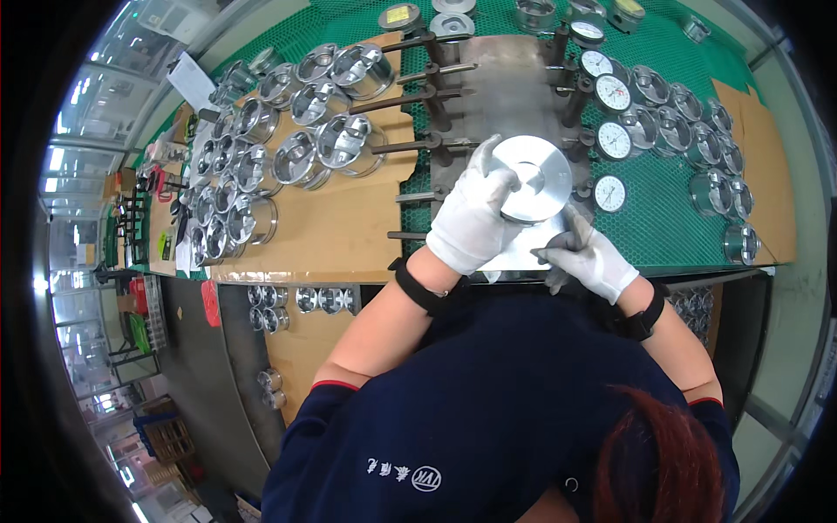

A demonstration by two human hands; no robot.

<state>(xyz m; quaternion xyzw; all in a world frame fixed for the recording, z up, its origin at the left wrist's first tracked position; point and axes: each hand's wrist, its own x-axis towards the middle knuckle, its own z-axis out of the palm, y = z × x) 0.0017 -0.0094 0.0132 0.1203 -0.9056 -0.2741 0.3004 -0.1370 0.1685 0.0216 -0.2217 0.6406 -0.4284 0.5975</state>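
Observation:
A round, silvery metal piston (547,166) is in my left hand (476,213), its flat, ringed face up. The white-gloved fingers close around its left edge, with a fingertip at its middle. My right hand (593,261) wears a white glove with dark grey fingertips and is just below the piston's lower right edge. Its fingers are apart and nothing shows between them; whether one touches the piston is unclear. Beneath both hands lies a grey metal plate (510,87), its near part bright. Dial gauges (614,140) on dark posts stand along the plate's right side.
Rods on posts (440,150) jut out left of the plate. Several pistons (350,144) stand on cardboard (323,235) at the left, and more pistons (673,131) stand on the green mat (654,235) at the right. Below the bench, more pistons (324,300) show.

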